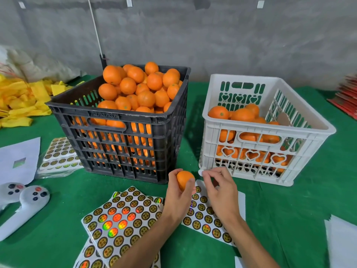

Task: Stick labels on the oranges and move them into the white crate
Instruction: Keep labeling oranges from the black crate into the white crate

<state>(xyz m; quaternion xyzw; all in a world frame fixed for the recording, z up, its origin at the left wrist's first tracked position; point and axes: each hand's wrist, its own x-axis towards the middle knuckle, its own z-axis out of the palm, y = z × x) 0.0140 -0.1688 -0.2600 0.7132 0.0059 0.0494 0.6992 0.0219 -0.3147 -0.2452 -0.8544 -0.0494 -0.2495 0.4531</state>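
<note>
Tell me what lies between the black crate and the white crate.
In the head view, only bare green cloth shows between the black crate and the white crate; the black crate's shadow falls across it. The hands work nearer, in front of that gap.

Orange (pixel 184 179): round, bright, held up in fingers just in front of black crate. More oranges (pixel 135 88) heaped above rim of black crate (pixel 108 115). White crate (pixel 270 130), heart cutouts, to the right, partly filled with oranges. Label sheets (pixel 123 215): round gold holographic stickers, flat on green cloth, overlapping.
</note>
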